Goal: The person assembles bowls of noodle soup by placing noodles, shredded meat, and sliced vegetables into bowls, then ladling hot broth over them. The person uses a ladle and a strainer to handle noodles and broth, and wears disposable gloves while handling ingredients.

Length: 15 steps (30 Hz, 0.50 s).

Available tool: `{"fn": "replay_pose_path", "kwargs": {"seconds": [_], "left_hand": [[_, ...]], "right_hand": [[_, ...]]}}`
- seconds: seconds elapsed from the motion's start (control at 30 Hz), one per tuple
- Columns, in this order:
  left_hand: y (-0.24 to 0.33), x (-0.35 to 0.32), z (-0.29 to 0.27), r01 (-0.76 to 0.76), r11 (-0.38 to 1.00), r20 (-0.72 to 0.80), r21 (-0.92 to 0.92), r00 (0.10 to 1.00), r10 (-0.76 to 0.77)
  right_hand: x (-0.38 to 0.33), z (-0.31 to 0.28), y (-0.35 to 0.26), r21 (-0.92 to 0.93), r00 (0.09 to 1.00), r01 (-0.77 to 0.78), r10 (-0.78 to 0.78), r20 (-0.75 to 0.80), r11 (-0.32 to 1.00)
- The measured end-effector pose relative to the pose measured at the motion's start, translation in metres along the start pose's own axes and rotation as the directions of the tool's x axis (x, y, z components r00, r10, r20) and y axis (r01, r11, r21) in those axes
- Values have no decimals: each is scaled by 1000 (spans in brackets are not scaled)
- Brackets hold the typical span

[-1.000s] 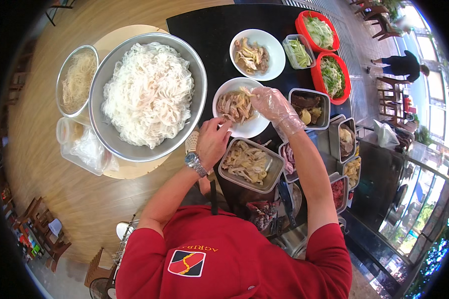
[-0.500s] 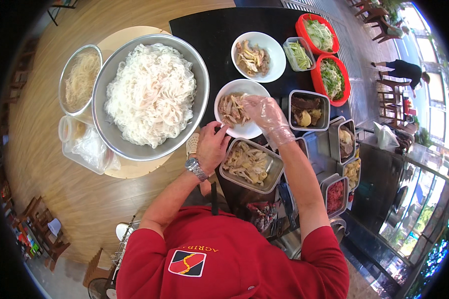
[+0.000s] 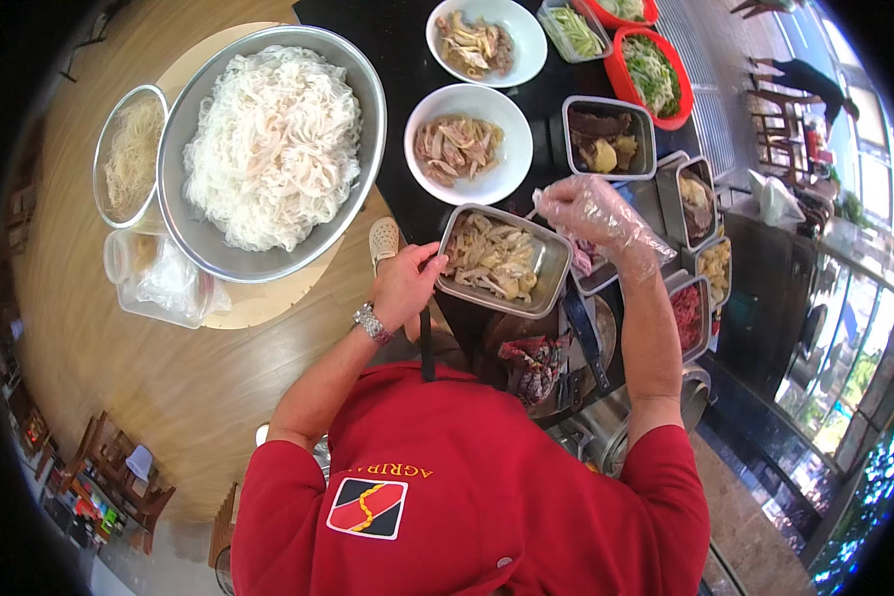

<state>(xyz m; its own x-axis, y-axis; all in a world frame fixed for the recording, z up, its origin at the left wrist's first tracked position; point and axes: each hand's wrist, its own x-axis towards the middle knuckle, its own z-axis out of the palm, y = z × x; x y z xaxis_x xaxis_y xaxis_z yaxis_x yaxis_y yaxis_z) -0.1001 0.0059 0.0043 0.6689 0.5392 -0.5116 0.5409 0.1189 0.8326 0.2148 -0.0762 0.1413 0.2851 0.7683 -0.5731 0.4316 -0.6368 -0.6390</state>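
Your left hand (image 3: 405, 286) pinches the left rim of the steel tray (image 3: 550, 262), shredded meat (image 3: 489, 256) inside. Right of the tray, your gloved right hand (image 3: 596, 214) bunches its fingers—around anything, I can't tell. A one-sided tug could spill meat.

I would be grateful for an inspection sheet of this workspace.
Surface: black table bearing bowls and containers; beside it, a metal basin of white noodles over a round tan top.
Job's things: metal tray of meat strips; near bowl and far bowl, both white, holding meat.
Clutter: plastic packet and what looks like a knife, close to the tray.
Hands: left hand bare, touching the tray's left edge; right hand in a clear plastic glove, near the tray's upper right corner, whether holding anything unclear.
Cables: nothing seen.
Surroundings: wood floor, chairs, a distant person at far right.
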Motion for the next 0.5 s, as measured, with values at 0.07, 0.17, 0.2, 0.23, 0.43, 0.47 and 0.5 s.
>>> {"fn": "replay_pose_path", "kwargs": {"seconds": [0.07, 0.17, 0.2, 0.23, 0.43, 0.47, 0.5], "left_hand": [[4, 2, 3, 7, 1000, 24, -27, 1000, -6], [10, 8, 4, -59, 998, 25, -31, 998, 60], [11, 11, 3, -85, 996, 39, -29, 996, 86], [12, 13, 2, -113, 993, 52, -28, 992, 114], [9, 11, -1, -55, 986, 76, -156, 995, 68], [10, 11, -2, -51, 987, 79, -153, 995, 64], [10, 11, -2, -47, 986, 84, -160, 995, 61]], "right_hand": [[-20, 10, 12, -39, 989, -76, 81, 120, 996], [-25, 49, 31, -348, 986, 51, 8, 165, 936], [-31, 67, 36, -411, 990, 19, 39, 132, 911], [-34, 82, 40, -492, 990, -31, 96, 108, 870], [-25, 152, 38, -592, 999, 16, -43, -31, 806], [-20, 156, 38, -647, 992, 49, -114, -59, 761], [-16, 158, 38, -712, 985, 46, -151, -84, 701]]}}
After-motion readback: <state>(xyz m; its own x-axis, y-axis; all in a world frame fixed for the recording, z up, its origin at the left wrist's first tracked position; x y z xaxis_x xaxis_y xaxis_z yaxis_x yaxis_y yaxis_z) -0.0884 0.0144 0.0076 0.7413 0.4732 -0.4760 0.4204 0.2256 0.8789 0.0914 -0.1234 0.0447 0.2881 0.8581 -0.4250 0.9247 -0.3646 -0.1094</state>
